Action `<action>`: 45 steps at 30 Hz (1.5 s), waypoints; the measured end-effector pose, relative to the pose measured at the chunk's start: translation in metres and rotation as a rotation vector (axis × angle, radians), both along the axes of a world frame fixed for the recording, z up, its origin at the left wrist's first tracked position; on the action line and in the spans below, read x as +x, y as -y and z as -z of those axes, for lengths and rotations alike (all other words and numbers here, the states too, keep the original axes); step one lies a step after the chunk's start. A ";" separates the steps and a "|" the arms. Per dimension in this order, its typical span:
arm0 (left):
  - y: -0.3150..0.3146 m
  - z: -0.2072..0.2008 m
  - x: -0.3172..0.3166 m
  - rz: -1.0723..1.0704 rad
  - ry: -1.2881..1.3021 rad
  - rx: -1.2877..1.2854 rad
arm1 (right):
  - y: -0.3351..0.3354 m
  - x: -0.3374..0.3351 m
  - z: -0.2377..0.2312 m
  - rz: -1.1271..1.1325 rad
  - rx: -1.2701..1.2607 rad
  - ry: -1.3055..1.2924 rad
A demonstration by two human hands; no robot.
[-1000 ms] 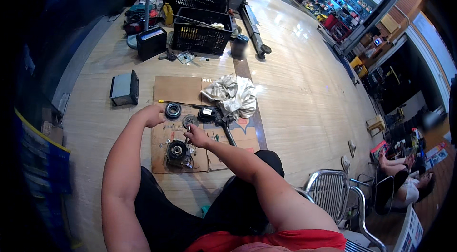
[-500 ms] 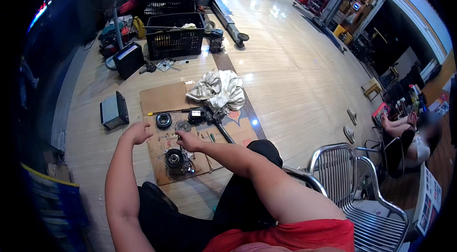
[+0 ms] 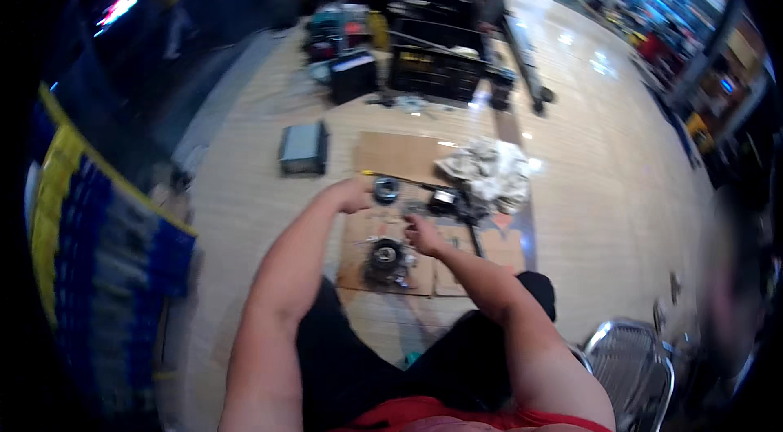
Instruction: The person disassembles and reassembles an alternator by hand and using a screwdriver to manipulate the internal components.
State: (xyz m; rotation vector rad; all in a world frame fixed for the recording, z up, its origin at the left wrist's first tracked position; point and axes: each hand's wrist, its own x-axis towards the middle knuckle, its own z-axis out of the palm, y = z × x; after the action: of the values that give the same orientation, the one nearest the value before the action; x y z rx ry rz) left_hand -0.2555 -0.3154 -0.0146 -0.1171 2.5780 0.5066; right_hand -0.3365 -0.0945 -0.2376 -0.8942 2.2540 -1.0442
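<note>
Motion blurs the picture. My left hand [image 3: 354, 194] hovers at the left edge of the cardboard [image 3: 400, 148], fingers loosely apart with nothing visible in them, beside a round black pulley [image 3: 386, 190]. My right hand [image 3: 423, 235] is closed, thumb against fingers, just below a flat metal disc [image 3: 414, 208]; whatever it pinches is too small or smeared to make out. Nearer to me lies a round mechanical unit with a central hub [image 3: 386, 257], apart from both hands. A black part with a white label [image 3: 443, 200] lies right of the disc.
A crumpled whitish cloth [image 3: 488, 173] lies at the cardboard's far right. A grey metal box [image 3: 303, 150] stands to the left. Farther off are a black battery [image 3: 352, 77] and black crates [image 3: 436, 73]. A metal chair [image 3: 632, 358] is at my right, a blue-and-yellow barrier [image 3: 122, 228] at far left.
My view has swung left, so the scene sits farther right in the picture and is blurred. Both hands remain over the cardboard, near the pulley and the disc.
</note>
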 end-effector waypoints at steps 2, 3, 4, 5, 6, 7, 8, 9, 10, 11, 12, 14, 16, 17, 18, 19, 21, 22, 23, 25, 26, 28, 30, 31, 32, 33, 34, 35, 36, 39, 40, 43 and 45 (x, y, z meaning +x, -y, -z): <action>0.016 0.019 0.007 0.038 -0.037 -0.015 | 0.011 0.012 -0.006 -0.026 -0.020 -0.005; 0.023 0.028 0.008 0.052 -0.038 -0.026 | 0.015 0.015 -0.008 -0.029 -0.002 -0.032; 0.025 0.027 0.011 0.043 -0.033 -0.026 | 0.017 0.018 -0.012 -0.046 0.005 -0.064; 0.024 0.024 0.015 0.034 -0.029 -0.026 | 0.015 0.020 -0.017 -0.064 0.013 -0.097; 0.024 0.022 0.020 0.030 -0.023 -0.026 | 0.016 0.024 -0.022 -0.077 0.019 -0.128; 0.027 0.024 0.025 0.017 -0.019 -0.026 | 0.019 0.030 -0.024 -0.089 0.012 -0.137; 0.026 0.024 0.025 0.009 -0.023 -0.026 | 0.017 0.029 -0.026 -0.095 0.004 -0.154; 0.026 0.023 0.025 0.006 -0.024 -0.028 | 0.017 0.030 -0.027 -0.098 -0.005 -0.168; 0.027 0.023 0.026 0.005 -0.027 -0.033 | 0.018 0.031 -0.028 -0.095 -0.007 -0.142; 0.025 0.022 0.023 0.012 -0.033 -0.032 | 0.015 0.027 -0.029 -0.086 -0.004 -0.119; 0.022 0.020 0.018 0.024 -0.039 -0.033 | 0.012 0.024 -0.030 -0.071 -0.001 -0.095; 0.014 0.010 0.004 0.049 -0.054 0.016 | 0.004 0.007 -0.021 -0.052 0.009 -0.075; -0.003 -0.008 -0.002 0.014 -0.019 0.076 | -0.012 -0.001 -0.021 -0.047 0.030 -0.077; 0.009 -0.012 0.016 0.004 -0.050 0.106 | 0.004 0.025 -0.028 -0.056 0.017 -0.067; 0.010 -0.017 0.015 0.006 -0.035 0.075 | 0.007 0.021 -0.026 -0.047 -0.009 -0.079; 0.029 0.024 0.013 -0.013 -0.182 -0.015 | 0.012 0.015 -0.031 -0.087 0.014 -0.137; 0.026 0.024 0.009 -0.022 -0.145 0.098 | 0.011 0.017 -0.042 -0.096 0.054 -0.146; 0.035 0.032 0.014 -0.054 -0.145 0.073 | 0.016 0.024 -0.053 -0.115 0.044 -0.124; 0.035 0.038 0.015 -0.084 -0.149 0.049 | 0.014 0.027 -0.057 -0.127 0.038 -0.147; 0.017 0.028 0.006 -0.081 -0.139 0.072 | 0.004 0.021 -0.059 -0.101 0.069 -0.127; 0.017 0.025 0.008 -0.100 -0.130 0.082 | 0.003 0.023 -0.061 -0.097 0.066 -0.122; 0.020 0.027 0.007 -0.080 -0.125 0.065 | 0.005 0.026 -0.064 -0.103 0.062 -0.114; 0.018 0.027 0.006 -0.063 -0.115 0.052 | 0.003 0.025 -0.061 -0.114 0.057 -0.116; 0.016 0.027 0.004 -0.056 -0.108 0.046 | 0.003 0.023 -0.060 -0.121 0.054 -0.118; 0.018 0.027 0.007 -0.055 -0.098 0.036 | 0.005 0.026 -0.061 -0.125 0.048 -0.117; 0.022 0.031 0.009 -0.068 -0.094 0.051 | 0.007 0.028 -0.061 -0.130 0.042 -0.117; 0.028 0.038 0.010 -0.080 -0.091 0.066 | 0.009 0.030 -0.062 -0.135 0.035 -0.116; 0.028 0.038 0.009 -0.084 -0.091 0.082 | 0.009 0.028 -0.060 -0.133 0.021 -0.126; 0.029 0.038 0.009 -0.087 -0.096 0.085 | 0.008 0.027 -0.058 -0.131 0.007 -0.136; 0.029 0.038 0.009 -0.096 -0.101 0.082 | 0.009 0.025 -0.055 -0.120 0.000 -0.160; 0.028 0.038 0.009 -0.093 -0.100 0.074 | 0.010 0.025 -0.054 -0.114 0.004 -0.168; 0.021 0.031 0.001 -0.063 -0.082 0.049 | 0.005 0.018 -0.050 -0.072 0.008 -0.160; 0.025 0.032 0.007 -0.059 -0.067 0.030 | 0.011 0.024 -0.060 -0.103 0.057 -0.125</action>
State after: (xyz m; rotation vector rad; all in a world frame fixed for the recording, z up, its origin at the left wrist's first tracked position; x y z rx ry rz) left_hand -0.2483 -0.3406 -0.0465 -0.1690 2.6377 0.5799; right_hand -0.3128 -0.1054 -0.1771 -1.0656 2.2994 -0.8965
